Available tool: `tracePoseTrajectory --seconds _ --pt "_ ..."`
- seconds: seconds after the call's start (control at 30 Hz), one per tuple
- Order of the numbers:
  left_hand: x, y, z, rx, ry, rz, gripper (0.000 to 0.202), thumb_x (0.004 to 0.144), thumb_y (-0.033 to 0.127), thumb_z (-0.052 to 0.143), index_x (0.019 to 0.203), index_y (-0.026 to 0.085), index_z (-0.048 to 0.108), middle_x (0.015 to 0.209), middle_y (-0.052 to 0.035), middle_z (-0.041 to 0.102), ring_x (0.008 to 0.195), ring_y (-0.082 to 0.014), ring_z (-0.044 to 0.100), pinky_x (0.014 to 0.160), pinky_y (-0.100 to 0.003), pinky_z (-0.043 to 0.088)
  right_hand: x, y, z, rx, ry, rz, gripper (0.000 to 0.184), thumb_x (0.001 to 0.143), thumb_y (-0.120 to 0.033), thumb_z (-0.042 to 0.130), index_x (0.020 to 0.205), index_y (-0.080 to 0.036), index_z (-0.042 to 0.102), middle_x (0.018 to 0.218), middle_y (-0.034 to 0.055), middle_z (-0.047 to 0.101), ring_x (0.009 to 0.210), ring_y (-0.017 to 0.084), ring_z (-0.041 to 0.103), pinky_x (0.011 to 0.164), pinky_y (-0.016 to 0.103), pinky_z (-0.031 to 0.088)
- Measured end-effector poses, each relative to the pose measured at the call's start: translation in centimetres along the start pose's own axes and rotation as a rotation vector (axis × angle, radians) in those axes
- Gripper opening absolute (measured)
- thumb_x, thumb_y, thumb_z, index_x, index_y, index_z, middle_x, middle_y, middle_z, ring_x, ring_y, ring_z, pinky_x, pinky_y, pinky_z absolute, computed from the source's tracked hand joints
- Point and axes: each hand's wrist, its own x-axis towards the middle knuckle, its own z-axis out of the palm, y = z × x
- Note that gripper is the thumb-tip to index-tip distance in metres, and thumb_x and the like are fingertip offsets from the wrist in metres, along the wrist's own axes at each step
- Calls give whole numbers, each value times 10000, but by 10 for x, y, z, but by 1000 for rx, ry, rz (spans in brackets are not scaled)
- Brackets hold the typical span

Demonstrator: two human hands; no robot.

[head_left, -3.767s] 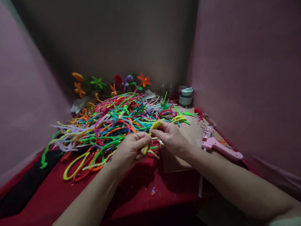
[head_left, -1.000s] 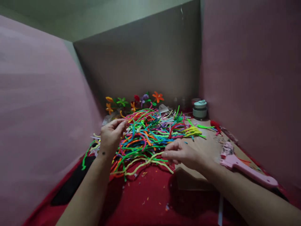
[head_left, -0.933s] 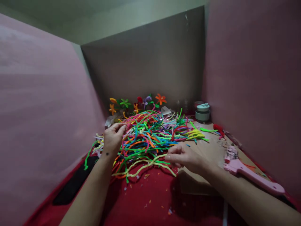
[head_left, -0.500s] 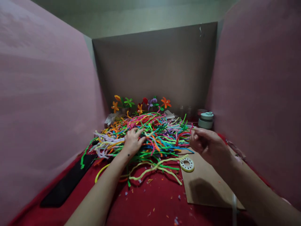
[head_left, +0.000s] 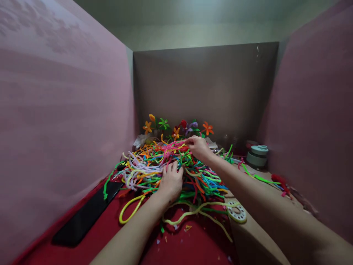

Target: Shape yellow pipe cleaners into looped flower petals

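A big tangled heap of pipe cleaners (head_left: 149, 169) in many colours lies in the middle. My left hand (head_left: 171, 181) rests on the front of the heap, its fingers spread among the stems. At the top of the heap, my right hand (head_left: 199, 147) has thumb and forefinger pinched at a pink pipe cleaner (head_left: 176, 145); the exact grip is small in view. Pale yellow pipe cleaners (head_left: 198, 210) stick out at the front, and a yellow one (head_left: 121, 213) forms a loop on the left.
Pipe-cleaner flowers (head_left: 176, 132) stand behind the heap. A black flat object (head_left: 85, 217) lies left on the red cloth (head_left: 182, 246). On the right are a perforated white disc (head_left: 236, 211), a brown board (head_left: 253, 239) and a lidded mint container (head_left: 257, 156). Pink panels (head_left: 68, 110) flank the table.
My right hand has gone from the right side, where it held a pink stem, leftward to the top of the heap. The left hand still lies on the heap. The view has shifted.
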Motion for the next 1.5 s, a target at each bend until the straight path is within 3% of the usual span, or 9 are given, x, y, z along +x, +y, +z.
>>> tracePoseTrajectory --seconds 0.27,0.43,0.57,0.9,1.07,1.2,1.33,1.43,1.5 --pt "-3 2 -8 -13 46 -40 483 798 219 493 1277 174 445 1284 -173 440 1130 -314 434 932 -480 337 24 27 38 -261 -115 -137 196 738 -103 508 733 -171 691 921 94 624 874 204 545 727 270 403" --pt "5 -8 -23 -102 177 -58 701 760 233 551 1387 260 238 1445 -113 225 1208 -282 386 949 -412 361 5 29 37 -251 -186 -284 159 792 -137 501 786 -167 657 949 93 603 917 189 516 813 273 371" --pt "9 -17 -18 -73 54 -65 581 758 265 551 1315 216 393 1397 -120 343 1167 -284 428 952 -421 357 -11 31 27 -179 -185 -320 142 786 -113 505 746 -176 626 860 73 607 878 173 518 812 261 365" --pt "6 -17 -10 -43 25 -77 496 791 299 521 1270 192 450 1251 -108 496 1094 -255 473 917 -391 376 -5 43 -24 390 231 -12 64 714 -195 555 655 -174 565 604 0 568 597 138 539 619 272 437" --pt "6 -16 -8 -53 33 -72 462 802 293 506 1248 179 475 1202 -108 537 1065 -252 488 898 -392 386 1 43 -43 806 354 106 180 711 -331 591 737 -171 513 698 28 638 544 125 595 546 276 504" --pt "4 -15 -11 -60 67 -106 503 809 311 503 1291 186 429 1259 -123 493 1095 -259 469 901 -404 380 -3 36 -45 986 318 143 253 644 -343 679 709 -161 516 651 30 647 522 135 605 532 286 525" --pt "5 -10 -32 -126 261 -143 510 832 407 466 1310 241 408 1367 -86 402 1117 -278 430 911 -435 358 -15 20 -39 1101 216 121 248 626 -313 706 714 -147 545 668 26 660 547 126 610 572 279 522" --pt "20 -2 -50 -240 403 -117 387 877 341 395 1235 233 495 1288 -48 499 1083 -243 437 951 -406 327 -23 10 -34 1128 136 54 215 660 -307 690 717 -148 558 675 6 653 578 106 600 622 264 506" --pt "39 6 -55 -287 372 -133 369 866 277 416 1218 211 508 1260 -57 519 1099 -234 425 966 -389 320 -27 4 -31 1098 101 16 200 675 -311 682 721 -152 570 676 -1 647 601 104 594 647 264 496"
